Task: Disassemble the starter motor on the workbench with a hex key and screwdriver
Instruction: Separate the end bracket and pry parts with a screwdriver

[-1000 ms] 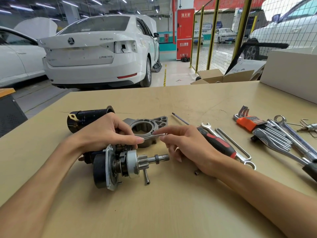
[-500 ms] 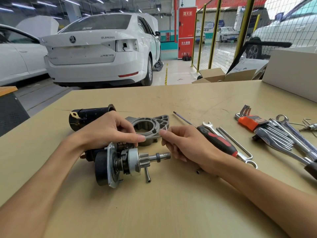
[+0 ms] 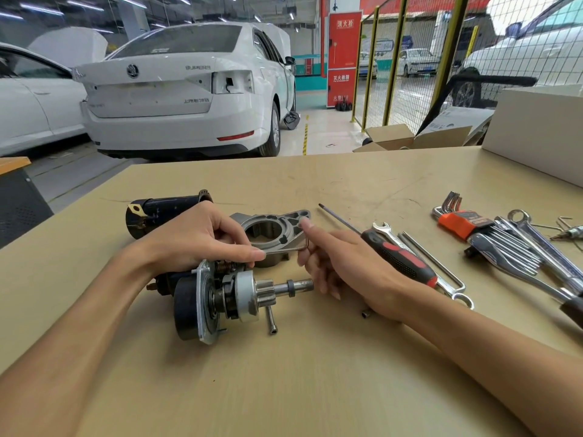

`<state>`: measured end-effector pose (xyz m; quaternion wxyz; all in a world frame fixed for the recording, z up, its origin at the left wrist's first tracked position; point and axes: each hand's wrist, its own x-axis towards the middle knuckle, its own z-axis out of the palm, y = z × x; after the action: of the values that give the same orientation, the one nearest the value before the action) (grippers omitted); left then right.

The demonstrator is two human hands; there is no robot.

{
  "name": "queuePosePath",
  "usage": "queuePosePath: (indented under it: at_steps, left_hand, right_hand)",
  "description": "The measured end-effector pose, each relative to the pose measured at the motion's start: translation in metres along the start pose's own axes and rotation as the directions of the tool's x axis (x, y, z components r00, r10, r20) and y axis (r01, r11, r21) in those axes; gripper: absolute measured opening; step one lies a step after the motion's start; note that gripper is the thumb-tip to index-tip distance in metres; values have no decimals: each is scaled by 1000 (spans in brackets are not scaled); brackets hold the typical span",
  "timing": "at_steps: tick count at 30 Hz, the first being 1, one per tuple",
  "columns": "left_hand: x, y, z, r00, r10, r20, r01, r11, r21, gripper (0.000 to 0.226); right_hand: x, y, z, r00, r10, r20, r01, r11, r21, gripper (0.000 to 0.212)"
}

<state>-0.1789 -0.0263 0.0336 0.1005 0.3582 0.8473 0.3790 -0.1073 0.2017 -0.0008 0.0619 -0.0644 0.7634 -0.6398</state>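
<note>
The starter motor [image 3: 239, 294] lies on its side on the workbench [image 3: 284, 389], pinion shaft pointing right. My left hand [image 3: 195, 238] grips its upper part, index fingertip resting on the long arm of a thin hex key [image 3: 284, 250]. My right hand [image 3: 340, 263] pinches the hex key at its bend, index finger pointing up. The key runs level between both hands, its tip hidden under my left fingers. Behind lie the grey nose housing [image 3: 284, 227] and a black cylindrical casing [image 3: 164, 209]. A red-and-black screwdriver [image 3: 400, 257] lies right of my right hand.
A loose bolt [image 3: 271, 321] lies below the pinion and a small one [image 3: 365, 314] by my right wrist. An orange-holder hex key set [image 3: 467, 223], spanners [image 3: 536, 244] and a long bent rod [image 3: 441, 269] fill the right side. A white box [image 3: 542, 127] stands back right.
My right hand has shifted slightly right along the hex key and its index finger has straightened upward. My left hand and the motor have stayed put.
</note>
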Motion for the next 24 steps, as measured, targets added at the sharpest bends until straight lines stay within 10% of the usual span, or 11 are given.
queuePosePath:
  at_steps: [24]
  left_hand:
    - [-1, 0, 0, 1000, -4, -5, 4, 1000, -2, 19]
  right_hand:
    - [3, 6, -5, 999, -31, 8, 31, 999, -28, 20]
